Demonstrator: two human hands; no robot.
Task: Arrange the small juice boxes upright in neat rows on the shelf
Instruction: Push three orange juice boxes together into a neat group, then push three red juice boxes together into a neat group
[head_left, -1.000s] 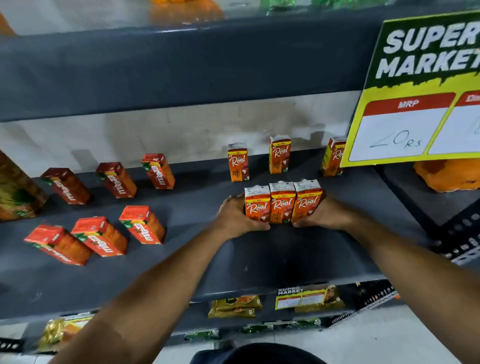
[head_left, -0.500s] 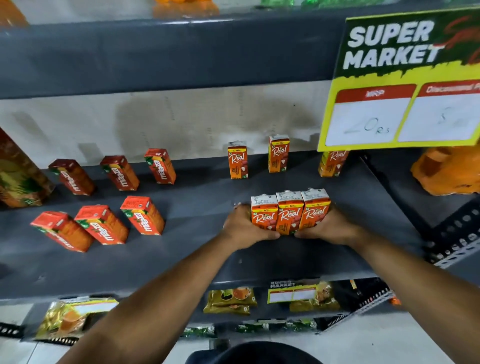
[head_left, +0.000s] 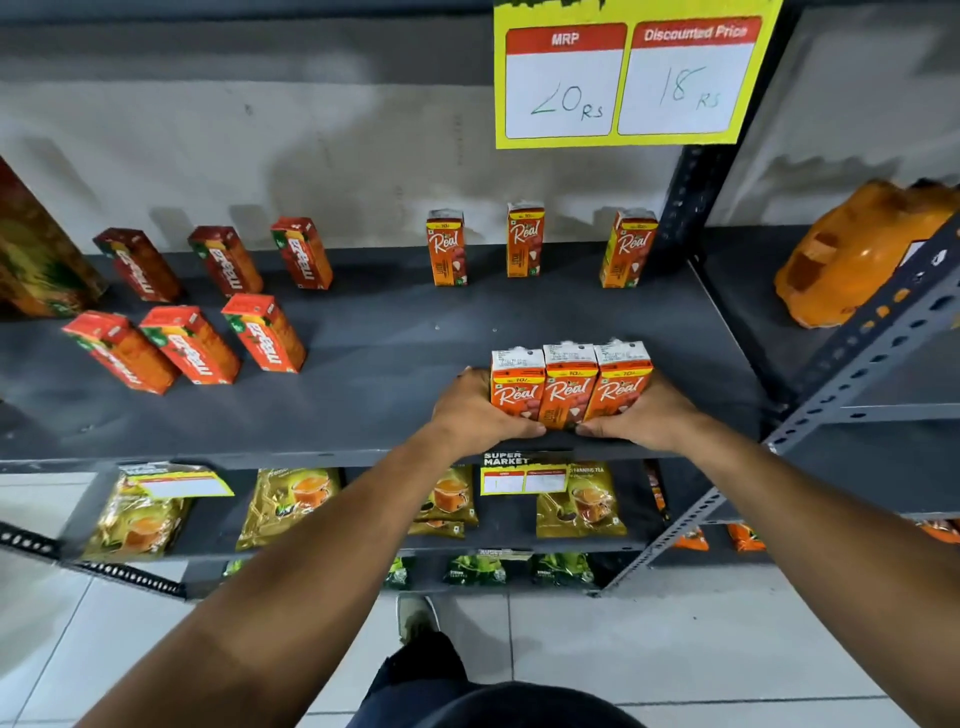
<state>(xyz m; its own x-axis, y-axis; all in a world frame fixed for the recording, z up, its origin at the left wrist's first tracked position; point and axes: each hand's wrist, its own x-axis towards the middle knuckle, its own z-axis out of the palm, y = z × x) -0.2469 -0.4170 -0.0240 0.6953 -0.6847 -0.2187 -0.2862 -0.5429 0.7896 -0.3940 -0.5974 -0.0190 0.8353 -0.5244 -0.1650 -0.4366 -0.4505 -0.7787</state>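
Three orange Real juice boxes (head_left: 569, 384) stand upright, pressed side by side near the front edge of the dark grey shelf (head_left: 395, 364). My left hand (head_left: 475, 410) clasps the left end of this trio and my right hand (head_left: 636, 415) clasps the right end, squeezing them together. Further back, three more Real boxes (head_left: 524, 241) stand apart in a row by the wall. On the shelf's left, several red Maaza boxes (head_left: 262, 332) stand in two rows.
A yellow price sign (head_left: 623, 78) hangs above the back row. A perforated metal upright (head_left: 852, 374) borders the shelf on the right, with an orange packet (head_left: 857, 254) beyond it. A tall carton (head_left: 36, 254) stands at far left. Tea pouches (head_left: 579, 501) fill the lower shelf.
The view has tilted down and come closer. Both hands have drawn the three boxes slightly toward the shelf's front edge, still clasped together.
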